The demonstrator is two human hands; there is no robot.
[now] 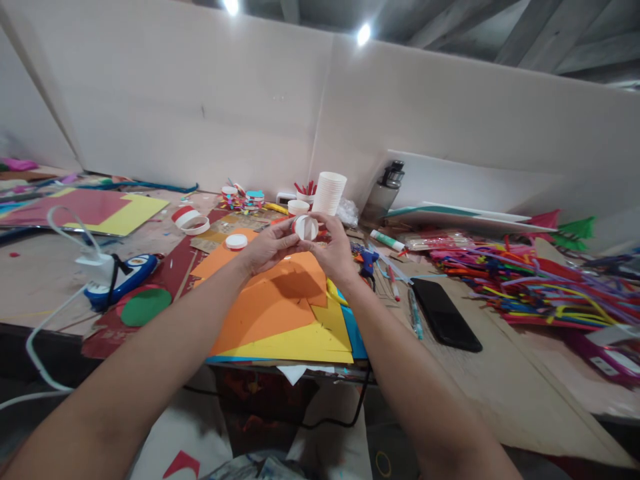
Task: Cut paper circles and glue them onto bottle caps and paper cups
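Between my hands, above orange paper sheets (270, 310), is a small paper cup (307, 229) with a red band at its edge and its round white face turned toward me. My left hand (270, 247) is closed on its left side with the fingertips. From the right, my right hand (334, 248) grips the cup's other side between thumb and fingers. Another short white-and-red cup piece (237, 242) sits on the paper left of my hands. Behind them stand a tall stack of white paper cups (330, 193) and a single cup (299, 208).
A phone (445, 315), a blue glue gun (369, 261) and a glue stick (387, 241) lie to the right, with a heap of colourful pipe cleaners (540, 283) beyond. Left are a blue power strip (123, 280), white cables and tape rolls (193, 221). A bottle (383, 193) stands by the partition.
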